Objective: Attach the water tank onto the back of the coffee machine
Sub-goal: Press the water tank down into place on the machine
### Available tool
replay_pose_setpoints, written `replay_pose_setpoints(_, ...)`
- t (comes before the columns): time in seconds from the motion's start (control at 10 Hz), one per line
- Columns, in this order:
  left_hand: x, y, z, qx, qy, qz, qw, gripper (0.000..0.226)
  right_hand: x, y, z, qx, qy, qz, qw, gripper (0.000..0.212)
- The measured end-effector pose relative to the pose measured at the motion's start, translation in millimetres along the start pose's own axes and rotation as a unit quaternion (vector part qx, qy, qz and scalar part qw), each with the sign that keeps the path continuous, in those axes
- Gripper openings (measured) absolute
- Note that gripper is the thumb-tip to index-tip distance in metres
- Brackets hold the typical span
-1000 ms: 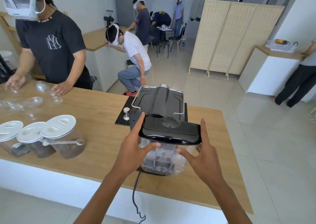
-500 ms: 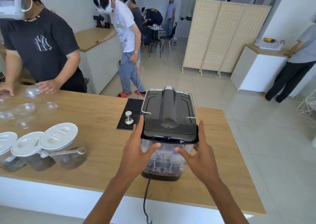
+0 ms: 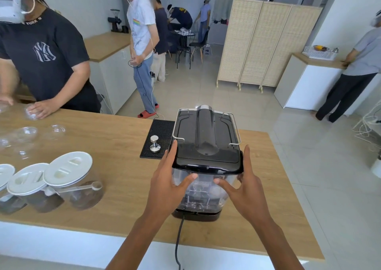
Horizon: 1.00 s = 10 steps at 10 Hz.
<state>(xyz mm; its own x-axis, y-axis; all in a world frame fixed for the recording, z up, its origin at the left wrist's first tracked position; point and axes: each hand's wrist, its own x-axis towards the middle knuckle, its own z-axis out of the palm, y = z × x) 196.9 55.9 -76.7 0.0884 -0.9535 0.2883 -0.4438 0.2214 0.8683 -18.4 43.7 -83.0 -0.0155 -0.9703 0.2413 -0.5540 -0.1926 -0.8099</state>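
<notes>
Water tank (image 3: pixel 203 189) now lower, flush against coffee machine (image 3: pixel 206 137), between both clasping hands, left (image 3: pixel 167 184) and right (image 3: pixel 246 189).

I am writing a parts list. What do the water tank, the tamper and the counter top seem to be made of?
Water tank: clear, glossy plastic, probably; the inner parts show through its wall. Its lid is shiny black, likely plastic.
Tamper: polished metal by its bright silver shine.
Counter top: light wood or wood-look laminate, matte; grain lines show, but I cannot tell which.

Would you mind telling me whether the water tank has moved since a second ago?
Yes. The water tank has dropped and closed against the coffee machine.
</notes>
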Motion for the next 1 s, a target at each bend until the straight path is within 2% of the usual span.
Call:
replay_pose_setpoints(0.5, -1.7, -10.5, 4.8, 0.041, -0.004, -0.018, 0.999, 0.096, -10.4, 12.6, 12.8, -0.005, -0.002, 0.010, 1.000, 0.117)
replay_pose_setpoints(0.7, -9.2, -44.4, 5.1, 0.061, -0.018, -0.016, 0.998, 0.099, -12.8, 10.3, 11.8, -0.004, 0.004, 0.026, 1.000, 0.117)
replay_pose_setpoints(0.8, -28.9, -72.2, 4.3, 0.119, -0.047, -0.033, 0.991, 0.092, -22.5, 29.5, 15.8, -0.030, 0.002, 0.040, 0.999, 0.111)
replay_pose_setpoints(0.9, -56.5, -115.7, 3.7, 0.171, -0.119, -0.078, 0.975, 0.100, -46.7, 66.6, 26.9, -0.072, -0.031, 0.073, 0.994, 0.105)
replay_pose_setpoints(1.0, -69.9, -153.3, 4.9, 0.226, -0.170, -0.125, 0.951, 0.115, -73.0, 107.7, 40.8, -0.132, -0.069, 0.119, 0.982, 0.107)
